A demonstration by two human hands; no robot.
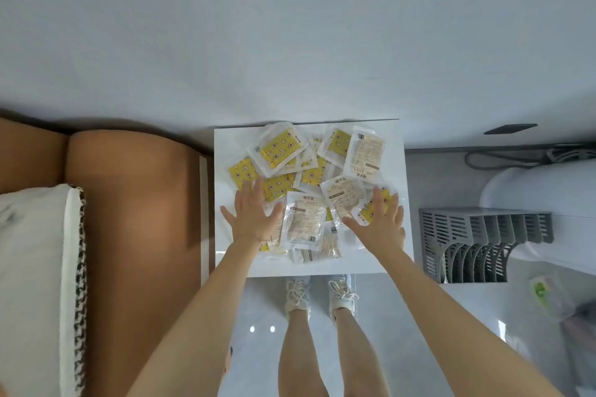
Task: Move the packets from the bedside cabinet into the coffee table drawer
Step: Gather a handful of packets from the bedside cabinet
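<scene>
Two hands (254,216) (377,224) spread over roughly a dozen packets (304,219) on one cabinet (374,263).

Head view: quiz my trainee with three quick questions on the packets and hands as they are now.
1. True or false: the left hand holds a packet up off the white square cabinet top.
2. What stands on the floor to the right of the cabinet? A) grey slotted plastic rack B) red bucket C) wooden chair
3. Fill in: the patterned plastic packets in the pile are ___.
Key: 1 false, its fingers and those of the right hand are spread straight over the pile; 2 A; 3 yellow.
</scene>
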